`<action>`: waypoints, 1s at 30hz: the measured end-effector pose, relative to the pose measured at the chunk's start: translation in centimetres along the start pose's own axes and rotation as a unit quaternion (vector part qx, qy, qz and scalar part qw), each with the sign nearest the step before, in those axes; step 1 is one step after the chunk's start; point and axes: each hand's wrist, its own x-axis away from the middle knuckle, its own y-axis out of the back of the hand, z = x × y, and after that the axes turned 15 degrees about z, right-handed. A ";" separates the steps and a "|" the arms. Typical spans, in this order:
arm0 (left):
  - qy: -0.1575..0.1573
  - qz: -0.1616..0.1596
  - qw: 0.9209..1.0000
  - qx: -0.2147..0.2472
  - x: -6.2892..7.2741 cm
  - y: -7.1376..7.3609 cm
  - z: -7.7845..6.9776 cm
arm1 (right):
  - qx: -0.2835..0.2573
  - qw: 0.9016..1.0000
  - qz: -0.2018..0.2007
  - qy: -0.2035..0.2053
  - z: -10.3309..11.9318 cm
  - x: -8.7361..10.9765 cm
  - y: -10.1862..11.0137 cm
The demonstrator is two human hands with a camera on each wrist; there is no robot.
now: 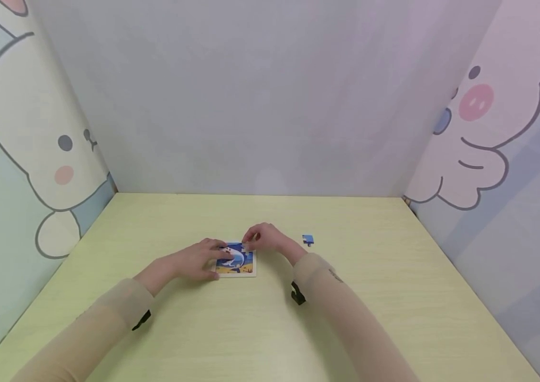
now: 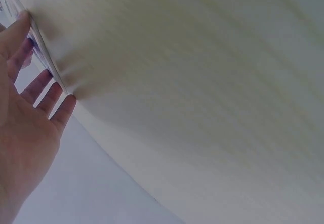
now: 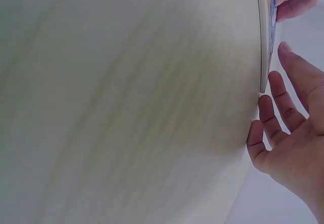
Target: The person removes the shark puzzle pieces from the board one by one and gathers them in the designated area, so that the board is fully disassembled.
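Puzzle (image 1: 237, 267), pale-edged and laid flat on the table (image 1: 212, 329), its left side touched by the left hand (image 1: 197, 260) with fingers extended and unclenched, its far right corner reached by the right hand (image 1: 267, 239) (thumb and fingers parted, relaxed), a loose blue piece (image 1: 308, 239) set apart at right.

Clock from the puzzle board (image 1: 241, 275): its face looks smooth and printed, pale plain rim, as does the loose piece (image 1: 308, 239) between 2 and 3. Tabletop (image 1: 260, 329) reads smooth wood-grain, low sheen. Matt, faintly rippled cloth backdrop (image 1: 250, 106) at 12; matt fabric sleeves (image 1: 356, 318) at 4 and 8.
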 end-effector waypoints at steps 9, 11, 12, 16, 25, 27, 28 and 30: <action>-0.001 0.001 1.000 0.002 0.1 0.1 -0.2 | 0.022 0.999 0.004 -0.024 0.4 -0.7 -0.3; -0.002 0.001 1.000 0.000 0.0 0.0 -0.1 | 0.020 0.999 0.003 -0.028 0.4 -0.8 -0.4; -0.001 0.001 1.000 -0.004 0.0 0.0 -0.1 | 0.020 0.999 0.003 -0.028 0.4 -0.8 -0.4; 0.001 0.000 1.000 -0.009 0.0 -0.1 0.0 | 0.027 0.999 0.005 -0.025 0.4 -1.0 -0.4; 0.003 0.001 1.000 -0.007 0.2 0.1 -0.2 | 0.021 0.999 0.008 -0.027 0.4 -1.3 -0.6; 0.005 0.002 1.000 -0.006 0.2 0.2 -0.2 | 0.016 0.999 0.009 -0.029 0.4 -1.3 -0.7; 0.006 0.002 1.000 -0.005 0.2 0.2 -0.3 | 0.013 0.999 0.009 -0.030 0.4 -1.3 -0.7; 0.010 0.004 1.000 -0.005 0.3 0.2 -0.4 | 0.008 0.999 0.010 -0.030 0.4 -1.2 -0.7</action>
